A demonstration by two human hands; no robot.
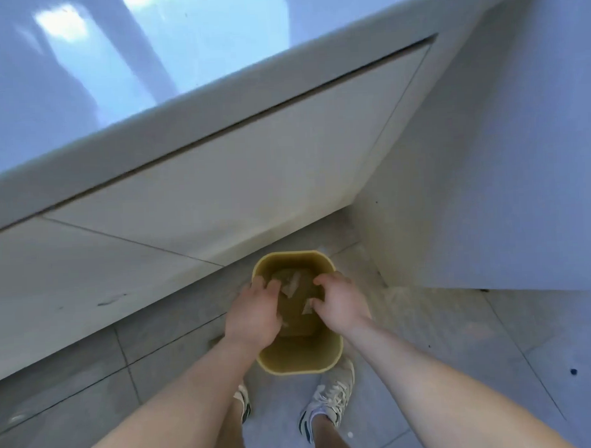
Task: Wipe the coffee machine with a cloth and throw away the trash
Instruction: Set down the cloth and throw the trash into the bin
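A yellow-brown waste bin (300,360) stands on the tiled floor right in front of my feet. Pale scraps of trash (291,285) lie at its bottom. My left hand (254,315) hovers over the bin's left side with the fingers spread and curled downward, holding nothing. My right hand (338,303) hangs over the right side, fingers loosely bent and apart, also with nothing in it. One pale scrap shows just beside the right fingers, inside the bin. No coffee machine or cloth is in view.
A white counter (148,135) with a glossy top runs diagonally across the upper left, its cabinet doors (238,192) below. A white side panel (488,181) rises on the right. My sneakers (329,402) stand on grey floor tiles just behind the bin.
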